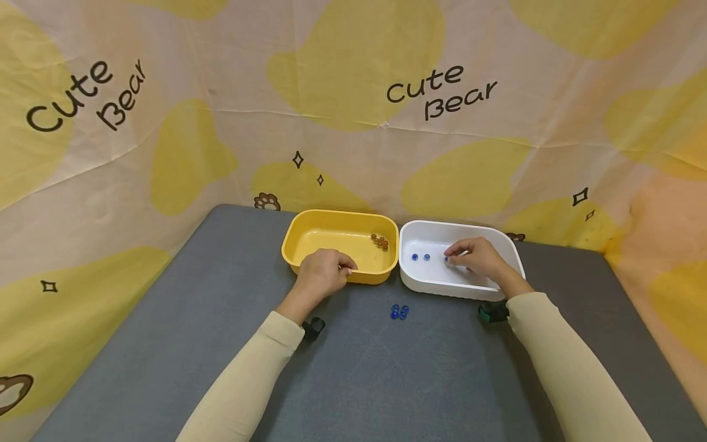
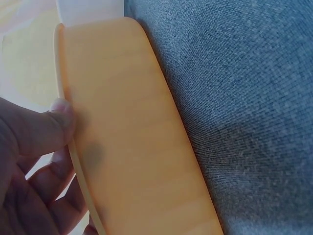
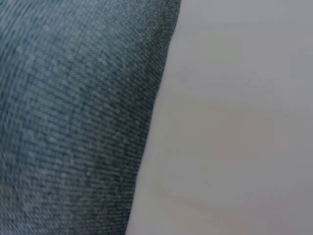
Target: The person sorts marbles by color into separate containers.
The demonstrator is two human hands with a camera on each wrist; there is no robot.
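Grey tabletop (image 1: 364, 374), blue marble (image 1: 446, 259) at right fingers (image 1: 459, 247) inside white tub (image 1: 436, 286)

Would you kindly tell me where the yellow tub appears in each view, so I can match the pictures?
Head: the yellow tub is near the centre, left of the white tub.
Left wrist: its wall fills the middle, the left hand gripping its rim.
Right wrist: not in it.
Shared landmark: the grey tabletop.
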